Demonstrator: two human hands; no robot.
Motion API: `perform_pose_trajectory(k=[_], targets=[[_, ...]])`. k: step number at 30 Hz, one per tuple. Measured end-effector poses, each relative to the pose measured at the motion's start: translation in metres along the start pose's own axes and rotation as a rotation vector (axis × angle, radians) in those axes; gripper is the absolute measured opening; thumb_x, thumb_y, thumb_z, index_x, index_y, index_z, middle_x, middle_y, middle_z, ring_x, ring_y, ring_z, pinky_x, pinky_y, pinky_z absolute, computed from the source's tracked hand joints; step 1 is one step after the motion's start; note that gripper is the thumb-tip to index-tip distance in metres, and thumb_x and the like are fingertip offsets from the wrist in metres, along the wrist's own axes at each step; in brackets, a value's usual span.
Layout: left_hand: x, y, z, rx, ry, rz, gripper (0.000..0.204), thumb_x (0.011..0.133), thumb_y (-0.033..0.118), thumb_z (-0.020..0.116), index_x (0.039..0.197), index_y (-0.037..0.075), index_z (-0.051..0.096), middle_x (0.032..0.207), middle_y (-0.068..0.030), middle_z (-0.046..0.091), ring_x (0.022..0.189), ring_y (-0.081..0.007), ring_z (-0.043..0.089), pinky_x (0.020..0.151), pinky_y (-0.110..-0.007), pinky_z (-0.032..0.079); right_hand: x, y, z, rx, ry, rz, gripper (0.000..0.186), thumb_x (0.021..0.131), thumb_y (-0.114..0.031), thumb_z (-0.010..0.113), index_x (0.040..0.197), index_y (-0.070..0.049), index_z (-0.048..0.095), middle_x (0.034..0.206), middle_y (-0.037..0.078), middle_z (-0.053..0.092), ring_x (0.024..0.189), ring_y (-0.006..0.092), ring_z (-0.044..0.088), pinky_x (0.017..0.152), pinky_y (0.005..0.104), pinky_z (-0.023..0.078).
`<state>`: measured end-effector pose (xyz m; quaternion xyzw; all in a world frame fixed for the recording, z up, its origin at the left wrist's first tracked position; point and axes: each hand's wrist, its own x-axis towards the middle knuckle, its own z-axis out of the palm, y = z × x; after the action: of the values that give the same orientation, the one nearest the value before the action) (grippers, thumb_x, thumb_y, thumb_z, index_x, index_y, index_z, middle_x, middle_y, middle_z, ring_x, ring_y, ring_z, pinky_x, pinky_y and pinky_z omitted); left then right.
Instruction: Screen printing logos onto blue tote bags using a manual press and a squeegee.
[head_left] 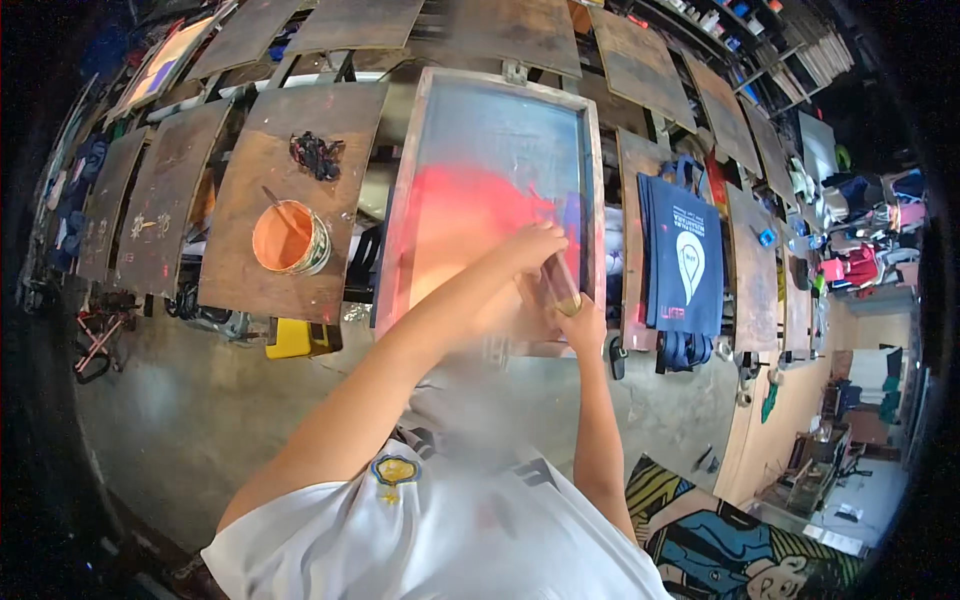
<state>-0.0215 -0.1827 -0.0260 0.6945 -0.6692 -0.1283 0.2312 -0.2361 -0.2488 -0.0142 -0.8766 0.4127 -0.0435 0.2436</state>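
Observation:
A wooden-framed printing screen point(597, 150) lies before me, its mesh smeared with red ink point(465, 200) across the middle. Over the screen's right part I hold a squeegee point(560, 284) at a slant. My left hand point(538, 247) reaches across and is closed round its far end. At the near end, my right hand point(582, 326) grips the same squeegee. The blade's lower edge is hidden, and a blur over the middle of the picture hides part of the mesh.
On the board to the left stand an orange ink tub point(290, 238) with a stick in it and a dark crumpled cloth point(316, 156). A printed navy bag point(684, 255) lies on the right-hand board point(640, 160). A yellow stool point(302, 338) is below the left board.

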Motion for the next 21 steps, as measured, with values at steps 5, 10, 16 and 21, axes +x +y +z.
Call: perform_pose_trajectory(k=[5, 10, 16, 21], targets=[[-0.027, -0.04, -0.021, 0.038, -0.036, 0.025, 0.064, 0.049, 0.013, 0.087, 0.107, 0.012, 0.061, 0.111, -0.0043, 0.056, 0.111, -0.0291, 0.053, 0.092, -0.045, 0.048, -0.011, -0.057, 0.033, -0.114, 0.049, 0.067, 0.059, 0.065, -0.052, 0.081, 0.098, -0.006, 0.069, 0.085, 0.023, 0.07, 0.082, 0.0415, 0.069, 0.07, 0.0502, 0.055], [-0.082, -0.076, -0.047, -0.02, -0.009, -0.005, 0.066, 0.048, 0.014, 0.088, 0.108, 0.012, 0.061, 0.111, -0.0046, 0.056, 0.112, -0.0296, 0.052, 0.094, -0.046, 0.045, -0.016, -0.103, 0.069, -0.049, -0.004, -0.014, 0.057, 0.07, -0.05, 0.079, 0.102, -0.004, 0.065, 0.087, 0.021, 0.07, 0.083, 0.0398, 0.069, 0.071, 0.05, 0.054], [-0.1, -0.086, -0.054, 0.08, 0.056, -0.015, 0.071, 0.047, 0.015, 0.09, 0.112, 0.012, 0.061, 0.116, -0.0039, 0.057, 0.117, -0.0286, 0.051, 0.097, -0.047, 0.043, -0.021, -0.128, 0.069, -0.066, 0.03, -0.036, 0.052, 0.069, -0.043, 0.08, 0.098, -0.003, 0.063, 0.086, 0.022, 0.069, 0.082, 0.04, 0.068, 0.072, 0.0494, 0.054], [-0.061, -0.069, -0.035, 0.19, -0.011, -0.028, 0.072, 0.048, 0.013, 0.091, 0.113, 0.013, 0.06, 0.117, -0.003, 0.057, 0.118, -0.0277, 0.051, 0.098, -0.046, 0.044, -0.009, -0.095, 0.059, -0.01, 0.057, -0.007, 0.054, 0.068, -0.043, 0.08, 0.102, -0.003, 0.064, 0.089, 0.024, 0.07, 0.088, 0.042, 0.068, 0.075, 0.0509, 0.054]])
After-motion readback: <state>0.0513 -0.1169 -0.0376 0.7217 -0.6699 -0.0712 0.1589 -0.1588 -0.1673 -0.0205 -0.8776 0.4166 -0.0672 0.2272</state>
